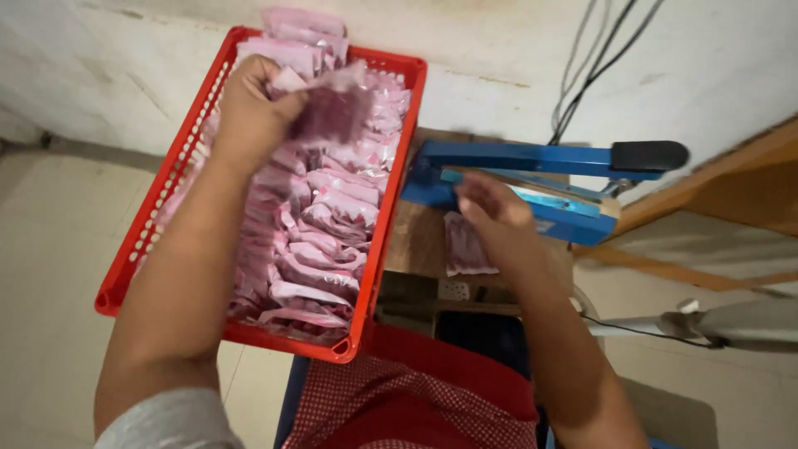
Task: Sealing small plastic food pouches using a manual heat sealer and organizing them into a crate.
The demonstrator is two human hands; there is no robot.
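Observation:
My left hand [253,108] is raised over a red plastic crate [154,216] and grips a small clear packet of pink-purple stuff [332,108], which is blurred. The crate is packed with several similar pink packets [320,229]. My right hand [490,216] rests on a small wooden stand [420,241], fingers on another pink packet [465,249] that lies just in front of the open jaw of a blue heat sealer [532,179]. The sealer's arm, with a black handle [648,155], is lifted.
A white wall with dark cables [594,62] stands behind. A wooden shelf edge [715,179] runs at the right, with a grey metal bar [731,320] below it. Red checked cloth [416,399] covers my lap. Pale floor lies at the left.

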